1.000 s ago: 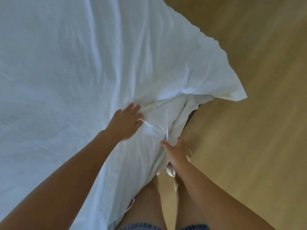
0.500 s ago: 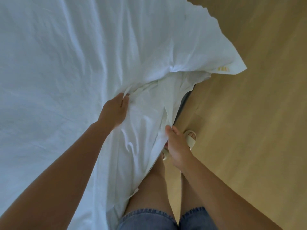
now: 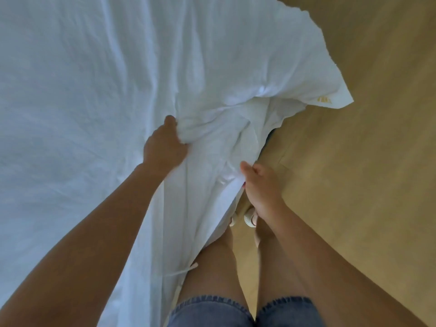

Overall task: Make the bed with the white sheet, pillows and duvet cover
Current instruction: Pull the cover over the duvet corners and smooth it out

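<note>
Plainly, the white duvet cover lay spread across the bed, reaching to the bed's near right corner, where its edge spilled over the side toward the wooden floor. One cover corner, bearing a small yellow mark, stuck out past the bed edge, unsupported.

The left hand had its grip closed on a bunched fold of the cover just in from the bed's near edge, fingers buried in the cloth. The right hand pinched the hanging hem beside the bed's side, thumb on top, fingers curled beneath. The two hands were near one another, apart, with slack cloth between them.

Judged from its creases and drape, the material was light, soft and limp, with no stiffness of its own. It would follow a pull only along the line of tension and sag elsewhere. Slippage in a bunched hold looked unlikely; a pinched hem could slide free if tugged sharply. Best holds, in my judgement, were the hem and the corners, taken wide apart.

A thin white tie hung at the cover's lower edge by the left thigh; whether it joined an inner duvet could not be determined. No pillows were in view.
</note>
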A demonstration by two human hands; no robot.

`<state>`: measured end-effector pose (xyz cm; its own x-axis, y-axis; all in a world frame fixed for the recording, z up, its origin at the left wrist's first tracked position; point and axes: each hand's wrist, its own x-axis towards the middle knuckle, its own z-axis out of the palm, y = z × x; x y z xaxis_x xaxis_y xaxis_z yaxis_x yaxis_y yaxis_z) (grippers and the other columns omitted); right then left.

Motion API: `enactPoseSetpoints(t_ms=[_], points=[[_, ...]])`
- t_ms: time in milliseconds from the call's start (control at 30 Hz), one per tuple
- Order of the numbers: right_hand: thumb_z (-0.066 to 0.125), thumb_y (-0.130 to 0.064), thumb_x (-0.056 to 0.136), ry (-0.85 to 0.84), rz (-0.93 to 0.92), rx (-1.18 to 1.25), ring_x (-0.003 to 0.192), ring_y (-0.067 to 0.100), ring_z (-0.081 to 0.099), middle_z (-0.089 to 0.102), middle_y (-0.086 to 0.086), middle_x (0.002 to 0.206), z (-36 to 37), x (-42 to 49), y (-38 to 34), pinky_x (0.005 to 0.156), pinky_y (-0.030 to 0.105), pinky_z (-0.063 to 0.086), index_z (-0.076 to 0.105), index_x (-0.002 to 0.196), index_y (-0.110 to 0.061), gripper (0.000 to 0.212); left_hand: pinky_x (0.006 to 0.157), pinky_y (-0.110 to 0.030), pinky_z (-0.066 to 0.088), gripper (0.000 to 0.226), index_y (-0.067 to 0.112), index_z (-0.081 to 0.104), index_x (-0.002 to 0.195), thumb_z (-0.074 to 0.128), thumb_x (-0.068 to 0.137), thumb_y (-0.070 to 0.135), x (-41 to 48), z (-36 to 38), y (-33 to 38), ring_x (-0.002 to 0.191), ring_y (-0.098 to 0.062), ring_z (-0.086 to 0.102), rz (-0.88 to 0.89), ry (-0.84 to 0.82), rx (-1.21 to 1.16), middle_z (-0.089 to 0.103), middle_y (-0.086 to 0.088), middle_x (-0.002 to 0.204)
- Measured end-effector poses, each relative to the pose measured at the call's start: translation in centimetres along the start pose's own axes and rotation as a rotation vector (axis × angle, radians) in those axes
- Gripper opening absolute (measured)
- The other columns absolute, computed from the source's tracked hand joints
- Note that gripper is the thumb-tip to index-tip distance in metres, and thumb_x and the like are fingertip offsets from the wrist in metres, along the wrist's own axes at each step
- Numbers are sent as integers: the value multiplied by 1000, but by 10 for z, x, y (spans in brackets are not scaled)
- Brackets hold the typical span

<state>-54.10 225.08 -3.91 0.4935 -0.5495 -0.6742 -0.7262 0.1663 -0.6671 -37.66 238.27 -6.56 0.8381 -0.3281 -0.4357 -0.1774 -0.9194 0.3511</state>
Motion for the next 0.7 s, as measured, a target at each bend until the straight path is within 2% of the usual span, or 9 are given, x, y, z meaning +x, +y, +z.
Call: enactPoseSetpoints(t_ms=[100, 167, 233, 267, 367, 467, 567, 633, 700], points=[[51, -22, 93, 90, 130, 150, 55, 16, 48, 50, 2, 53, -20, -18, 15, 51, 20, 41, 54, 67, -4, 31, 69, -38, 36, 36, 6, 42, 109, 61, 81, 18, 9, -20, -20, 96, -44, 57, -22, 195, 78, 60, -21, 103], [52, -24, 93, 31, 97, 110, 56, 11, 54, 56, -3, 54, -19, -24, 12, 58, 22, 49, 56, 71, 1, 33, 68, -38, 36, 41, 6, 43, 110, 64, 80, 24, 1, -19, -15, 95, -42, 58, -21, 208, 44, 60, -20, 102], [52, -27, 93, -58, -9, 23, 60, 6, 59, 58, 2, 71, -7, -21, -2, 75, 36, 53, 55, 80, 4, 33, 67, -34, 35, 48, 7, 43, 107, 70, 77, 34, -13, -10, 0, 93, -39, 59, 30, 143, -67, 60, -15, 98], [52, -27, 94, -99, -61, -14, 63, 2, 59, 57, 3, 81, 0, -19, -11, 81, 41, 52, 55, 79, -1, 30, 67, -31, 35, 52, 9, 43, 105, 73, 75, 39, -20, -5, 7, 93, -35, 59, 45, 116, -136, 59, -10, 97], [54, -24, 94, -178, -125, -2, 71, 2, 59, 50, 2, 105, 19, -13, -30, 88, 37, 53, 50, 73, -21, 21, 74, -28, 41, 59, 15, 47, 113, 74, 73, 49, -37, 0, 14, 93, -22, 59, 27, 47, -335, 60, 0, 104], [54, -19, 94, -206, -94, 89, 58, -6, 58, 51, -1, 92, 31, -9, -34, 75, 29, 55, 46, 81, -20, 15, 72, -30, 51, 41, 20, 56, 105, 72, 76, 45, -46, -1, 5, 83, -17, 63, -55, -65, -577, 64, 4, 92], [56, -19, 92, -182, -32, 37, 55, 1, 59, 52, 3, 72, 37, -1, -33, 80, 39, 53, 48, 83, 0, 23, 65, -30, 47, 9, 19, 63, 81, 66, 86, 26, -45, -5, -12, 67, -12, 57, -131, -17, -820, 62, 4, 73], [58, -16, 90, -149, 23, 57, 62, 14, 59, 51, 2, 63, 37, 5, -30, 83, 42, 53, 46, 72, -5, 23, 64, -26, 46, 18, 23, 67, 76, 59, 89, 15, -43, -7, -22, 63, -6, 56, -166, 75, -920, 61, 13, 64], [55, -6, 87, -67, 100, 112, 66, 22, 49, 42, 2, 62, 34, 10, -23, 80, 42, 51, 35, 63, -13, 32, 66, -20, 48, 25, 30, 69, 80, 56, 89, 11, -43, -8, -27, 66, -1, 60, -167, 105, -922, 65, 19, 65]])
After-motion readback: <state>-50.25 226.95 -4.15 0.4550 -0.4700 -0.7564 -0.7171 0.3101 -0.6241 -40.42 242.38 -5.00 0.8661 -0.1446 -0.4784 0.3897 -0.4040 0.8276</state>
